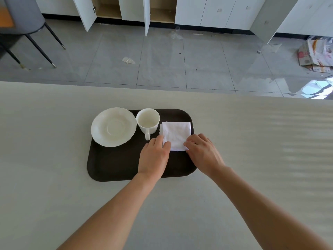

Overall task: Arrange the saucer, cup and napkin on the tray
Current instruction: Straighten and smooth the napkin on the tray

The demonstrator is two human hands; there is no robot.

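A dark brown tray lies on the pale table. On its far left stands a white saucer, overhanging the tray's left rim a little. Beside it, to the right, a white cup stands upright and empty, handle toward me. A folded white napkin lies flat on the tray's right part. My left hand pinches the napkin's near left corner. My right hand grips its near right corner with the fingertips.
The pale table stretches wide around the tray; its far edge runs across the view. Beyond it are a grey tiled floor, a chair at the far left, white cabinets with open doors, and cardboard at the far right.
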